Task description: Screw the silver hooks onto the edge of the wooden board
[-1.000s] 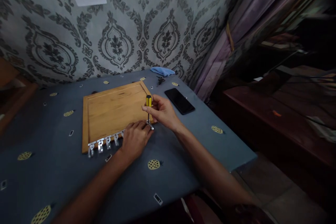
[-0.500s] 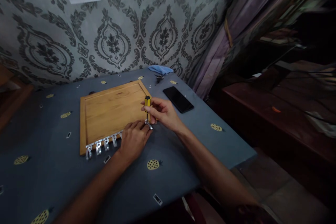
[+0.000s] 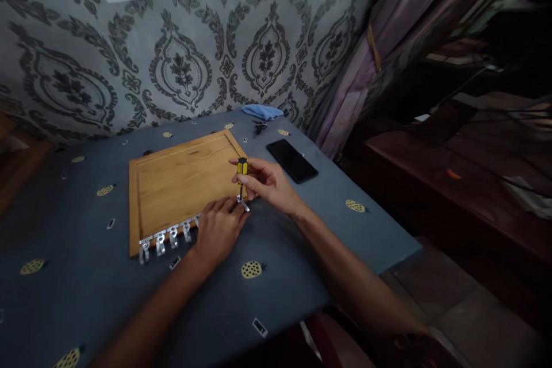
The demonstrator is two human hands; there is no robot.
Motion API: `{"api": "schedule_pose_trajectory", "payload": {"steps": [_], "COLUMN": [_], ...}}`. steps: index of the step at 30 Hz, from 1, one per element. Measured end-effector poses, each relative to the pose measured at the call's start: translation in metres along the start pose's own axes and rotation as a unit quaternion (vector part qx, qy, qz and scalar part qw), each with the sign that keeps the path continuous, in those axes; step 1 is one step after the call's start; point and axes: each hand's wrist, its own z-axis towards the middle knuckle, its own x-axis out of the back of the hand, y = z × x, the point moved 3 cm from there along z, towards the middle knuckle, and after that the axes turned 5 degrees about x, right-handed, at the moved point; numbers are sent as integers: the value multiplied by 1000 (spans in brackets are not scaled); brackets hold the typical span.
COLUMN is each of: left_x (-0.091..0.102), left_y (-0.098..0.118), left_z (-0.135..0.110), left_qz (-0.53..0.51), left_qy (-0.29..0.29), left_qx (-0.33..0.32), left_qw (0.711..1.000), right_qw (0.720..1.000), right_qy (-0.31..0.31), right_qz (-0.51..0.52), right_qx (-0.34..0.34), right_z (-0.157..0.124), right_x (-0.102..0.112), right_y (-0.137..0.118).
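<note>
A framed wooden board lies on the table, with a metal hook rail along its near edge. Several curved silver hooks stick out from the rail toward me. My left hand covers the rail's right part, fingers bent over it and pressing it to the board. Between the thumb and fingers of my right hand is an upright screwdriver with a yellow and black handle. Its shaft points down at the rail's right end, beside a silver hook. The tip and any screw there are too small to make out.
A black phone lies right of the board. Behind it are a small dark object, perhaps keys, and a blue cloth near the wall. The blue table ends at the right, before a dark red surface.
The view has shifted slightly. Both hands keep their places at the rail's right end, and the screwdriver stays upright with barely any visible movement of the fingers.
</note>
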Motion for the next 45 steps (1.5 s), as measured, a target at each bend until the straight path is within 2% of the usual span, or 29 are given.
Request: {"api": "schedule_pose_trajectory", "payload": {"steps": [4, 11, 19, 29, 45], "left_x": [0, 1, 2, 0, 0], "left_y": [1, 1, 1, 1, 0], "left_z": [0, 0, 0, 0, 0], "left_qz": [3, 5, 6, 7, -1], "left_qy": [2, -2, -21, -25, -29], "left_qx": [-5, -6, 3, 2, 4], "left_qw": [1000, 1000, 1000, 1000, 1000], "right_qw": [1000, 998, 1000, 992, 994], "right_qy": [-5, 50, 13, 123, 101], "right_qz": [1, 25, 7, -27, -42], "right_qx": [-11, -30, -17, 30, 16], "right_z": [-2, -3, -3, -4, -5], "right_x": [0, -2, -1, 1, 1], "right_y": [5, 11, 5, 3, 9]}}
